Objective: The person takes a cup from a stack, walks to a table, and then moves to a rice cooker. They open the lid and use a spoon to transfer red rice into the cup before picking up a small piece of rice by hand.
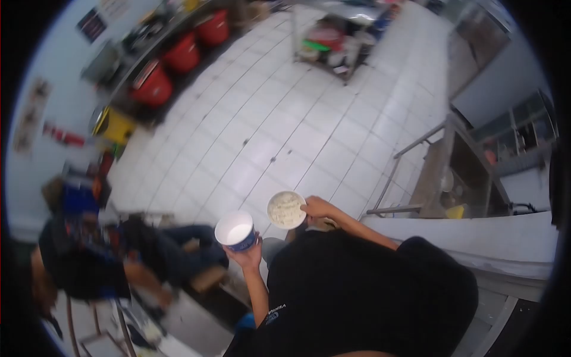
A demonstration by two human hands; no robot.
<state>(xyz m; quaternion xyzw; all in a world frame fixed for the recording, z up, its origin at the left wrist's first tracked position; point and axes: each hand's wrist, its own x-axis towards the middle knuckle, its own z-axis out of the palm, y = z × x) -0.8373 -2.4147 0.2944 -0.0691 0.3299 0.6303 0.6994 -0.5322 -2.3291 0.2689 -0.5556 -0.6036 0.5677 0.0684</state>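
Note:
My left hand is closed around a paper tub with a white inside and a blue printed wall. Nothing shows in this tub, and its mouth faces up toward me. Beside it, a little higher in the view, my right hand grips the rim of a second white bowl. That bowl contains a pale, crumbly food that looks like rice. A small gap separates the two containers, and both are held in front of my body over the floor.
At the lower left a person in dark clothes sits close by. Red buckets and a yellow bin line the left wall. A loaded cart stands ahead on the tiles. A metal sink unit is at my right.

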